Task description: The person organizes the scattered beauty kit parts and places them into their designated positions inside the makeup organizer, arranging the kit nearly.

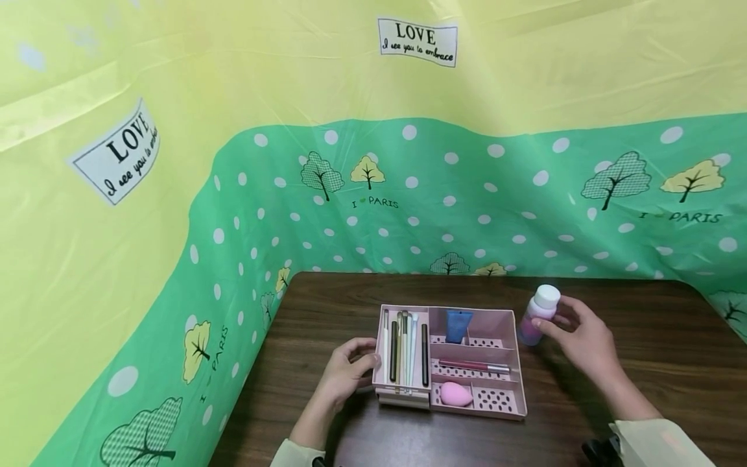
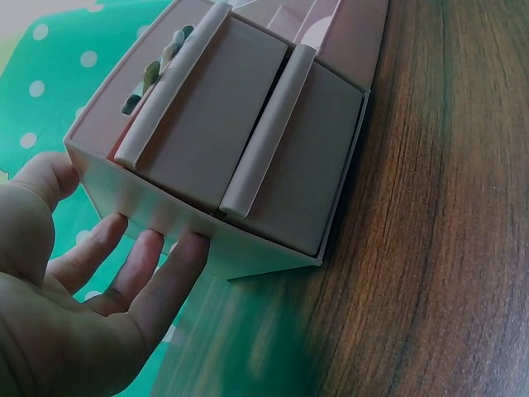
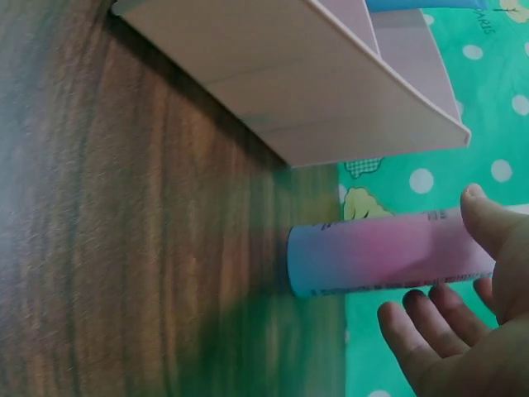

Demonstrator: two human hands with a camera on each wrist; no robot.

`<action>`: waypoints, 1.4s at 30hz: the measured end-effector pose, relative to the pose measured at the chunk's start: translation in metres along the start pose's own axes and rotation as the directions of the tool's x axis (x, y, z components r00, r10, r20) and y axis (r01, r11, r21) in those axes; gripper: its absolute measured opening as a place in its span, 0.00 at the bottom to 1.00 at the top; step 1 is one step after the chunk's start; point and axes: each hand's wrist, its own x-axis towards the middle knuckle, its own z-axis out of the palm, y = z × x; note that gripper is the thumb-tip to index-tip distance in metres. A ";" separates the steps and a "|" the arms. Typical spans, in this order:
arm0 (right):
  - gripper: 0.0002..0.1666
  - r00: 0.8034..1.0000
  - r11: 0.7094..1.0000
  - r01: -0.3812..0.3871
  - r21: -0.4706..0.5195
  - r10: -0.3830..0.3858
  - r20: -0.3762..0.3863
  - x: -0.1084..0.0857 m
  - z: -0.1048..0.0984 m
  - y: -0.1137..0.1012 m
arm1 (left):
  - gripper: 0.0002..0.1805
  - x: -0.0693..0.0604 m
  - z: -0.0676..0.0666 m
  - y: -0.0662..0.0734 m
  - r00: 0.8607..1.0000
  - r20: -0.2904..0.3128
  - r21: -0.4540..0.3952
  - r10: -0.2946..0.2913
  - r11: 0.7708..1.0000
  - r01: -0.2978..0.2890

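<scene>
A pink organizer box (image 1: 506, 412) holds several makeup brushes and pens (image 1: 404, 347), a blue tube (image 1: 458, 326), a red pen-like stick (image 1: 467, 366) and a pink makeup sponge (image 1: 455, 394). My left hand (image 1: 344, 373) touches its left side. In the left wrist view, fingertips (image 2: 192, 245) rest against the side wall and the thumb lies by the upper edge. To the right of the box, my right hand (image 1: 586, 340) holds a pink-and-blue bottle (image 3: 380, 252) with a white cap (image 1: 547, 296), the thumb across its label. Other fingers sit loosely beside it, some apart from the bottle.
The dark wooden table (image 1: 332, 292) carries the box and bottle. Green and yellow printed cloth (image 1: 350, 227) hangs along the back and left. Two small drawers (image 2: 223, 107) are set in the front of the organizer's left part.
</scene>
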 end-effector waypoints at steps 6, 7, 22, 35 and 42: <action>0.36 0.999 0.999 0.040 -0.024 -0.041 -0.024 0.003 0.000 -0.004 | 0.24 0.001 0.000 -0.001 1.000 0.000 0.001 -0.001 1.000 0.001; 0.35 0.999 0.999 0.044 -0.025 -0.044 -0.021 0.003 0.000 -0.004 | 0.24 0.001 0.000 -0.002 1.000 0.000 0.001 0.000 1.000 0.000; 0.36 0.999 0.998 0.045 -0.041 -0.045 0.012 0.002 -0.004 -0.012 | 0.24 0.000 0.000 0.000 1.000 0.000 -0.002 0.004 1.000 -0.004; 0.35 0.991 0.990 0.129 -0.059 -0.131 -0.035 0.002 -0.023 -0.031 | 0.24 0.000 0.000 0.001 1.000 0.004 0.003 0.005 1.000 -0.005; 0.35 0.984 0.985 0.166 -0.055 -0.169 -0.055 -0.001 -0.033 -0.051 | 0.23 0.000 0.001 0.000 1.000 0.004 0.004 0.016 1.000 -0.016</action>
